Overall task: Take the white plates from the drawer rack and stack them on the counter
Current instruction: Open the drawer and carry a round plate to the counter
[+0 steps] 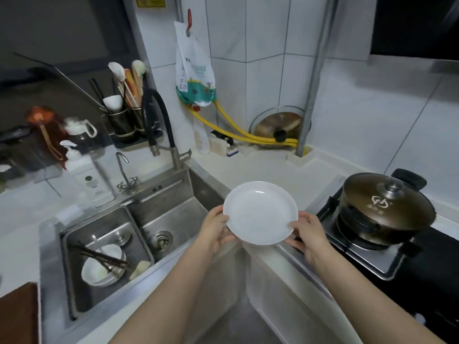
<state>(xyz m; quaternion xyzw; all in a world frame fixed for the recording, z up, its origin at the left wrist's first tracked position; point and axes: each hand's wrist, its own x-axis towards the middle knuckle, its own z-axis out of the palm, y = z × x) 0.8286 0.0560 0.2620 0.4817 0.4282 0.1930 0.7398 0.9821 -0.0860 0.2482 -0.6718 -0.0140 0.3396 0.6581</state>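
Plate [260, 212] is hovering level between both grips, left hand [216, 229] pinching its left rim, right hand [309, 235] its right rim; bare counter [260, 167] is lying just beyond, on the far side, equally reachable.

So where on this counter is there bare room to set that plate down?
The plate, gripped by the left hand and right hand, hangs at the edge of the best patch: bare pale counter between the sink and the stove. Its back corner is crowded by yellow hoses and a leaning lid. The pot fills the burner.
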